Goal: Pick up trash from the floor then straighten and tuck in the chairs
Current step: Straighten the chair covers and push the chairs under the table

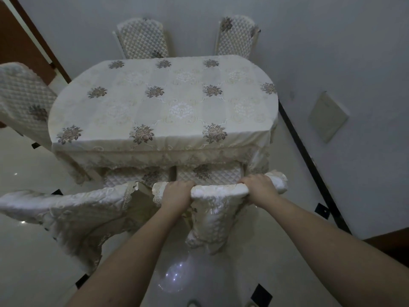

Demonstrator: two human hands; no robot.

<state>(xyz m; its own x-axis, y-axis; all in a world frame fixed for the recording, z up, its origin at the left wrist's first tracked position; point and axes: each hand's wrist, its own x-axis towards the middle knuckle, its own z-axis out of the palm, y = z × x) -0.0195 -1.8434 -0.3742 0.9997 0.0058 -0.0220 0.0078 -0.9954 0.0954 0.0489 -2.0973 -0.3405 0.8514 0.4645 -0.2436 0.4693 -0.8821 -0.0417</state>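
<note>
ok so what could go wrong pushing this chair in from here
The tablecloth's lace hem hangs over the seat, so the chair could snag or drag it. The neighbouring chair on the left sits close and angled, so the two backs may bump. Both hands, left hand and right hand, grip a loose fabric cover, which might slip.

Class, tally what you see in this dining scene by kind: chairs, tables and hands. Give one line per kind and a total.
Chairs: 5 (far left, far right, side, near left, gripped)
Tables: 1
Hands: 2 (left hand, right hand)
Total: 8
</note>
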